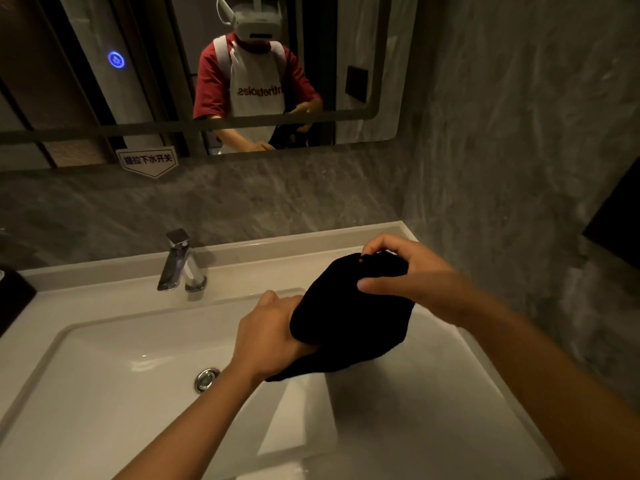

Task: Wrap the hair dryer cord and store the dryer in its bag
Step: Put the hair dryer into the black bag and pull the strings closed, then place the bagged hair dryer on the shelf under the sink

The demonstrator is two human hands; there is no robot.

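Note:
A black cloth bag [346, 317] bulges above the right side of the white sink. My left hand [266, 330] grips the bag's lower left side from underneath. At the bag's top end, my right hand [405, 271] pinches the gathered cloth with fingers and thumb. The hair dryer and its cord are hidden; the bag's rounded shape suggests something inside, but I cannot see it.
The white sink basin [114, 393] has a chrome drain [206, 379] and a chrome faucet [178, 263] at the back. A dark object [14, 299] stands at the left edge. A mirror [173, 81] hangs above, grey stone wall [519, 150] to the right.

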